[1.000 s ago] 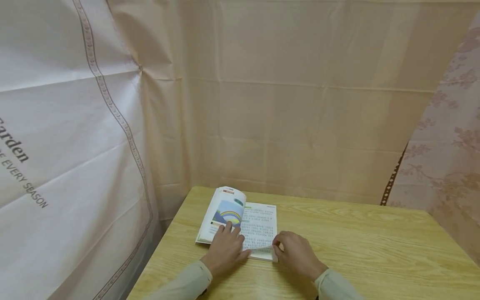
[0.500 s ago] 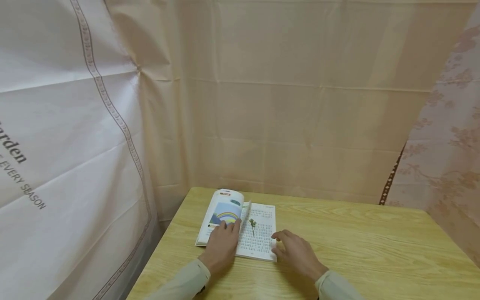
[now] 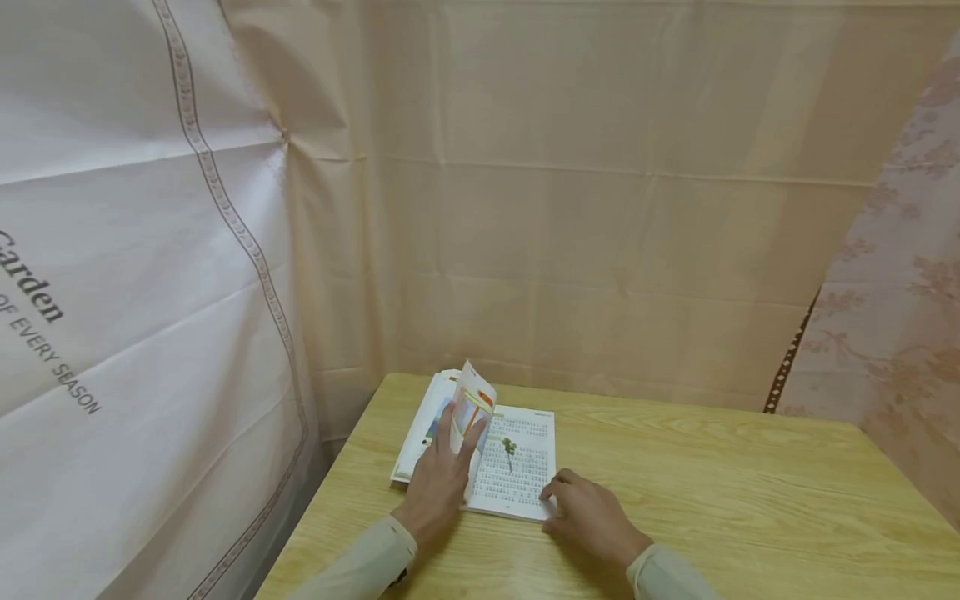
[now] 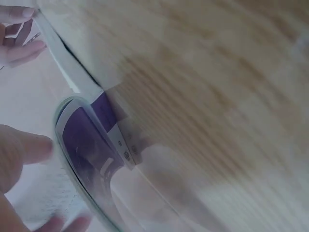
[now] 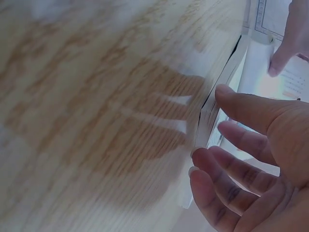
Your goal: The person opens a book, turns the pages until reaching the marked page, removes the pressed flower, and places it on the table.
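An open book (image 3: 517, 492) lies on the wooden table, printed text on its right page. A small green clover sprig (image 3: 509, 450) lies on that page, stem toward me. My left hand (image 3: 435, 492) has its fingers extended against a colourful leaf (image 3: 472, 408), which stands raised beside the spine. In the left wrist view, the purple cover (image 4: 91, 140) shows below the curved pages. My right hand (image 3: 588, 512) is at the book's lower right corner, with fingers loosely bent and parted. In the right wrist view its thumb (image 5: 236, 99) is right at the page edges.
The wooden table (image 3: 712, 492) extends to the right of the book. A beige cloth (image 3: 600, 208) hangs behind it, a white printed sheet (image 3: 150, 333) at left, and a pink floral sheet (image 3: 900, 292) at right.
A leaf has been turned leftward, uncovering the clover sprig. My left hand has shifted up and left against the leaves; my right hand has let go of the page and stays by the corner.
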Motion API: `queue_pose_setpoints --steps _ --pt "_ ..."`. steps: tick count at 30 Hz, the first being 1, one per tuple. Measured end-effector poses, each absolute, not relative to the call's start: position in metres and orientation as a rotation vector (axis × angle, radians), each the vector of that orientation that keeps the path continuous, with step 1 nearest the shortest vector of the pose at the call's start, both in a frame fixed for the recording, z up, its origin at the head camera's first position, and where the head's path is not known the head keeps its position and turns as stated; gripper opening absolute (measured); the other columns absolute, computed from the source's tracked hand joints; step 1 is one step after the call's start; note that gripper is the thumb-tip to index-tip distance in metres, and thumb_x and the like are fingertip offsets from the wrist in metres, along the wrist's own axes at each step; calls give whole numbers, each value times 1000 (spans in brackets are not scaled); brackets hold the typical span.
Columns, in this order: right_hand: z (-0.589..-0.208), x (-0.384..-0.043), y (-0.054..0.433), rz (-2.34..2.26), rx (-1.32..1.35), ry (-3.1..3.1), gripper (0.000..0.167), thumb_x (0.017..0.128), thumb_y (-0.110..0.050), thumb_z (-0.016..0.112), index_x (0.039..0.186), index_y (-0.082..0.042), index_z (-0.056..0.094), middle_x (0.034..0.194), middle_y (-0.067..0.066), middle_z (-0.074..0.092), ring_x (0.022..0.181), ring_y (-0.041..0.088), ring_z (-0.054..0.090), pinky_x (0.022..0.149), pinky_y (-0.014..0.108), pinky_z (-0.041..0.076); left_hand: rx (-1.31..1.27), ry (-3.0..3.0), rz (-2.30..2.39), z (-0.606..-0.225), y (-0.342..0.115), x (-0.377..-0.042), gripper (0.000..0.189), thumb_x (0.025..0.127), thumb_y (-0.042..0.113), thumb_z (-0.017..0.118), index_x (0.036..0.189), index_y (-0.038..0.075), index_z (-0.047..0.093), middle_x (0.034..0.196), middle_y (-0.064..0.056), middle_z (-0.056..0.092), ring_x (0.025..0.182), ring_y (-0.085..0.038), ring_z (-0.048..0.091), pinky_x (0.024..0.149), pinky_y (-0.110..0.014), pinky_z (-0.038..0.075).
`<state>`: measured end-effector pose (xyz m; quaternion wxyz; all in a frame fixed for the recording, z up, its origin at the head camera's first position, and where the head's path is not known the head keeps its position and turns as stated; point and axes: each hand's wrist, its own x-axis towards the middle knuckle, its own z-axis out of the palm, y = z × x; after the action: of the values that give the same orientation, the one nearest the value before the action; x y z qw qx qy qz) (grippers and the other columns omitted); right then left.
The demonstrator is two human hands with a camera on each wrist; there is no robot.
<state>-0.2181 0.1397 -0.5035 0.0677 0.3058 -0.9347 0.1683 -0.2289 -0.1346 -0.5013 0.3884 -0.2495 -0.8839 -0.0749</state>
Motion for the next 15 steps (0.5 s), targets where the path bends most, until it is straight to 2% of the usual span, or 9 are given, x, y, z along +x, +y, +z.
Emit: queue_pose_setpoints --steps 3,5,9,13,15 --pt "-504 -219 141 478 931 -2801 29 80 -29 89 102 -14 77 107 -3 65 81 6 59 69 33 55 -624 -2254 -75 -496 -135 -231 88 68 0 87 146 20 51 155 -31 33 124 -46 52 93 -51 50" --pt "-504 -220 141 465 936 -2798 28 80 -29 89 101 -15 78 106 -3 65 80 6 59 68 32 55 -631 -2257 5 -493 -136 -232 71 72 3 87 135 20 61 153 -27 40 134 -46 43 101 -56 43" --pt "-504 -221 141 472 935 -2804 26 80 -30 88 99 -15 78 105 -4 66 83 10 63 69 34 56 -684 -2307 82 -491 -137 -233 52 74 1 84 121 18 69 146 -18 54 135 -41 45 101 -55 44" --pt "-502 -221 141 485 936 -2804 23 81 -31 87 96 -16 79 102 -5 66 82 10 63 69 35 56 -803 -2436 72 -493 -139 -230 46 78 -4 81 119 16 72 142 -13 59 134 -34 51 102 -50 49" --pt "-501 -222 141 489 937 -2795 18 84 -31 85 94 -17 79 98 -7 65 80 8 62 67 34 56 -859 -2487 74 -494 -140 -229 39 82 -1 80 116 16 74 139 -11 61 132 -32 53 100 -47 51"
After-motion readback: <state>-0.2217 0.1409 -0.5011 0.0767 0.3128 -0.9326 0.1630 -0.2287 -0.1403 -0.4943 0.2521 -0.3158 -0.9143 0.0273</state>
